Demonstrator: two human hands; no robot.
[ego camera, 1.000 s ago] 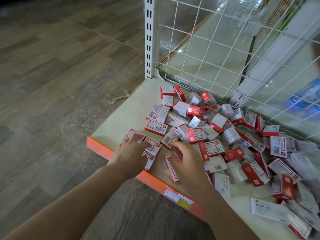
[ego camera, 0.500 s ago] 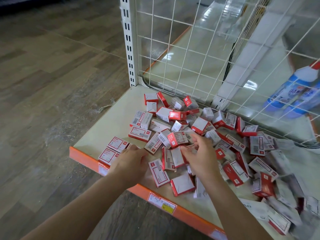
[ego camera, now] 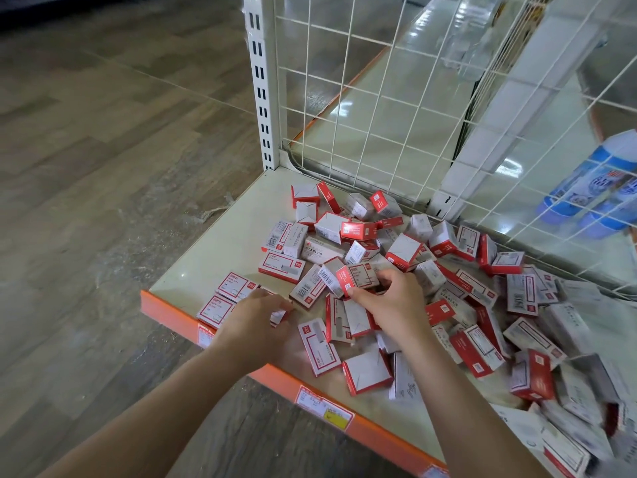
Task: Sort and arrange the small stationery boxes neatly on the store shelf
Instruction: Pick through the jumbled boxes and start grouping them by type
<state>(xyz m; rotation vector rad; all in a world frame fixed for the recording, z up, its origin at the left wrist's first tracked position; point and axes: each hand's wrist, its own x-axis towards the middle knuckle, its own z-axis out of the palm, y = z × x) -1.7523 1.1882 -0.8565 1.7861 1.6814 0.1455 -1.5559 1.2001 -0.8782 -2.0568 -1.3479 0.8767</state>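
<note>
While right hand pinches box at pile's 9 o'clock, neighbours may topple; left hand grips box, near edge.

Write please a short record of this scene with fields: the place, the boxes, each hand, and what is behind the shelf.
place: bottom store shelf with orange front edge, price label stuck on it
boxes: red-and-white staple boxes in a loose, unsorted pile; two boxes lie flat side by side at the front left
left hand: on the shelf near the front edge, fingers holding a small box
right hand: fingers pinch a red-and-white box in the pile
behind: white wire grid; blue-and-white bottles beyond it
</note>
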